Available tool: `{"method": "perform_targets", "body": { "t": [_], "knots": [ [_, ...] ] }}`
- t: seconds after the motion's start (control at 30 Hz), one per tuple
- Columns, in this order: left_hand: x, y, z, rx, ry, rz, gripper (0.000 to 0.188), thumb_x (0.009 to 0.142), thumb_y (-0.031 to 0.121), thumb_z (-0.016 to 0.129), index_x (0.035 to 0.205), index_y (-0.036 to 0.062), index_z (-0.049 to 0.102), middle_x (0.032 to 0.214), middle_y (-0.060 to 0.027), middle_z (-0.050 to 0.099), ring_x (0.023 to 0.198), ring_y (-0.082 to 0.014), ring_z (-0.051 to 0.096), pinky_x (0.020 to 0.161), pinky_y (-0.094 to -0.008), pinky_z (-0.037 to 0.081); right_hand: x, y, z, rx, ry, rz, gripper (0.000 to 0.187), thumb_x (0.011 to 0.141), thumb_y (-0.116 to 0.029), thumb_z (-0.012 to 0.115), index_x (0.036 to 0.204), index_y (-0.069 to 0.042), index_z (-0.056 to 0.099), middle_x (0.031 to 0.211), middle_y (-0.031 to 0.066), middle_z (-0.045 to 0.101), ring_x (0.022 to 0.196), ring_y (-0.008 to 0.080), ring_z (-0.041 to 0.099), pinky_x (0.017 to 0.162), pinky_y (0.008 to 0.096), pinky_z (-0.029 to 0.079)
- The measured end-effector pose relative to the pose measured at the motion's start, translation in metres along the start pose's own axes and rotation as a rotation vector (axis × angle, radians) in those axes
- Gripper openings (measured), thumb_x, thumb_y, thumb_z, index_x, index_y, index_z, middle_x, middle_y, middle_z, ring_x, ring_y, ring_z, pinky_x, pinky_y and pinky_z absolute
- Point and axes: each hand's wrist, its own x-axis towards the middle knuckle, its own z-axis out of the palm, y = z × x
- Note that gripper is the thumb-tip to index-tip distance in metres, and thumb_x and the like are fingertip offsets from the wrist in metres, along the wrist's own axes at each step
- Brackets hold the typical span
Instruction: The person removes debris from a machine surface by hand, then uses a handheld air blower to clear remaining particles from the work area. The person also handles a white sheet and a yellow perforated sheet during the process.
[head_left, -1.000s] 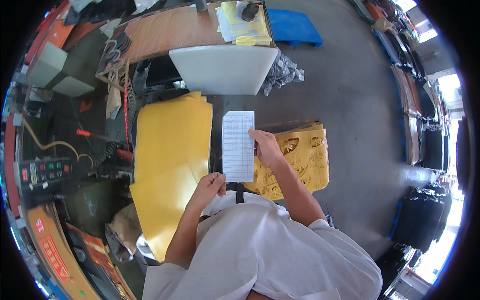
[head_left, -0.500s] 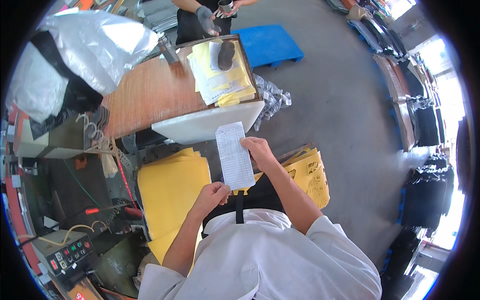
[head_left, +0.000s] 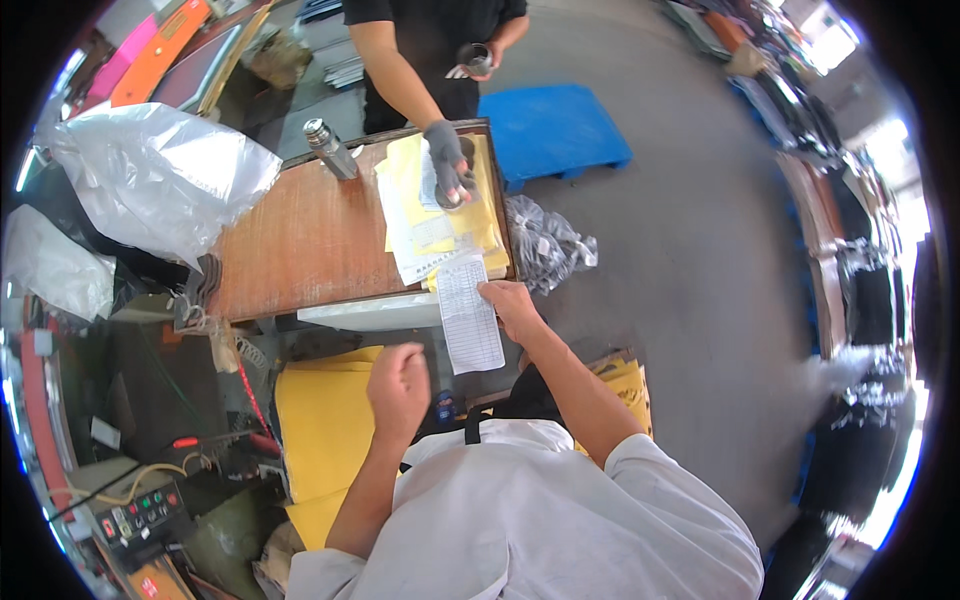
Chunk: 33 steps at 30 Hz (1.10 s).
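Note:
A narrow white form sheet [head_left: 472,330] with a printed grid is pinched at its right edge by my right hand [head_left: 513,308]. Its top end overlaps the papers at the table's near edge. My left hand [head_left: 399,390] is raised off the sheet, fingers curled in, with nothing visible in them. Across the table, a co-worker's gloved grey hand [head_left: 445,158] reaches onto a dark oblong object [head_left: 468,152] lying on the stack of yellow and white papers [head_left: 407,205]. That person's other hand holds a metal cup [head_left: 474,60].
A steel thermos [head_left: 330,150] stands on the wooden table [head_left: 290,235]. Yellow sheets [head_left: 325,420] are stacked below it, left of me. A blue pallet [head_left: 555,130] lies beyond the table's right end, near crumpled plastic [head_left: 545,245]. A control box [head_left: 140,520] sits lower left.
My left hand has let go of the form sheet and lifted away leftward. The right hand still holds the sheet. The co-worker has leaned in and brought the gloved hand down to the dark object.

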Motion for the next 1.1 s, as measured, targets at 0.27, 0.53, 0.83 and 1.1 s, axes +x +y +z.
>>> {"method": "perform_targets", "body": {
  "t": [0.27, 0.53, 0.83, 1.1],
  "knots": [
    [0.106, 0.078, 0.113, 0.487, -0.188, 0.082, 0.045, 0.086, 0.017, 0.075, 0.129, 0.006, 0.064, 0.145, -0.0195, 0.054, 0.137, -0.0498, 0.046, 0.112, -0.0588, 0.039, 0.091, -0.063, -0.053, 0.008, -0.2, 0.111, 0.028, 0.095, -0.025, 0.072, 0.093, 0.004, 0.073, 0.077, 0.0031, 0.066, 0.061, 0.0128, 0.057, 0.052, 0.0305, 0.042],
    [0.049, 0.071, 0.108, -0.016, -0.023, -0.759, 0.028, 0.1, 0.02, 0.066, 0.119, -0.0006, 0.071, 0.097, -0.0093, 0.073, 0.09, -0.016, 0.069, 0.082, -0.0298, 0.054, 0.156, -0.112, -0.064, -0.118, -0.316, 0.148, 0.029, 0.095, -0.024, 0.072, 0.099, 0.005, 0.074, 0.08, 0.0066, 0.068, 0.067, 0.0148, 0.063, 0.059, 0.0324, 0.048],
    [0.016, 0.064, 0.129, -0.177, -0.022, -0.905, 0.032, 0.099, 0.024, 0.067, 0.118, -0.0006, 0.072, 0.099, -0.0146, 0.076, 0.09, -0.0198, 0.073, 0.083, -0.0331, 0.057, 0.192, -0.132, -0.036, -0.063, -0.54, -0.099, 0.026, 0.098, -0.021, 0.066, 0.107, 0.003, 0.07, 0.092, 0.0074, 0.069, 0.068, 0.0177, 0.066, 0.068, 0.0295, 0.057],
    [0.041, 0.012, 0.114, -0.139, -0.165, -0.827, 0.033, 0.098, 0.027, 0.065, 0.119, 0.0029, 0.072, 0.1, -0.0187, 0.076, 0.093, -0.0265, 0.074, 0.084, -0.036, 0.057, 0.133, -0.084, -0.117, -0.495, -0.339, 0.274, 0.021, 0.095, -0.02, 0.067, 0.084, -0.002, 0.067, 0.071, 0.0059, 0.064, 0.053, 0.0138, 0.058, 0.048, 0.0279, 0.046]
  ]
}}
